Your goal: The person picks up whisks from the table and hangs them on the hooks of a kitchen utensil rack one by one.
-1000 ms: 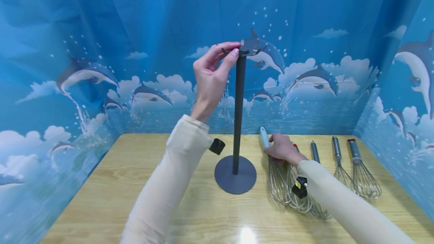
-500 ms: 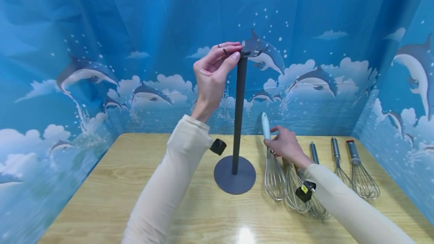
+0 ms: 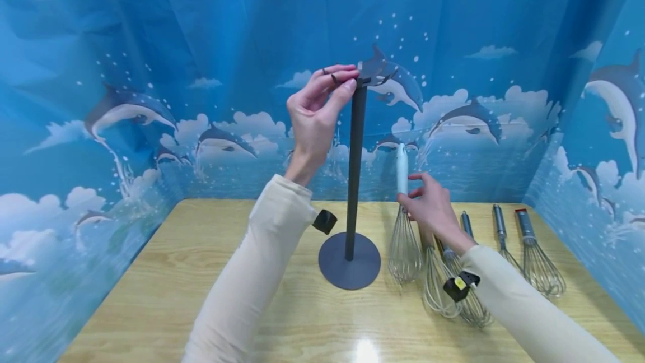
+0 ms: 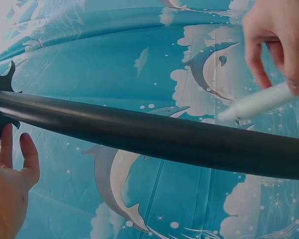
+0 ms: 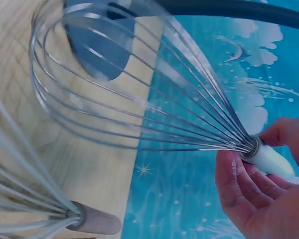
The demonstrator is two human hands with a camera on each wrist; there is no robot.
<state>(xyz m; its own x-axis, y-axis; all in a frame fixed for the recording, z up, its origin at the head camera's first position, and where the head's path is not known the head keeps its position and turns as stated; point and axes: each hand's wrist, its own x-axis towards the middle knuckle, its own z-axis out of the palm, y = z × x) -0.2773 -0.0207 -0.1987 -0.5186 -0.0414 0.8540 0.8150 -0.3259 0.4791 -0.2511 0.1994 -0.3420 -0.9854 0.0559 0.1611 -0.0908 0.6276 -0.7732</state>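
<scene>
A black stand with a round base (image 3: 349, 274) and an upright pole (image 3: 355, 167) rises from the table. At its hooked top (image 3: 370, 74), my left hand (image 3: 313, 119) holds the rim between thumb and fingers; the left wrist view shows the hooks from below. My right hand (image 3: 430, 206) pinches a whisk (image 3: 402, 170) with a pale blue handle, low on the handle near the wires. Handle up and wires down, this whisk hangs upright just right of the pole. In the right wrist view its wire loops (image 5: 139, 99) pass in front of the base.
Several other whisks lie right of the stand: one with thick wires (image 3: 437, 290) under my right arm, a slim one (image 3: 499, 220) and a red-tipped one (image 3: 526, 223). The wooden table (image 3: 211, 284) ends at a blue dolphin curtain (image 3: 227, 43).
My right hand has lifted the pale blue whisk from beside the others, tipping it more upright and raising it near the pole. The left hand stays at the stand's top.
</scene>
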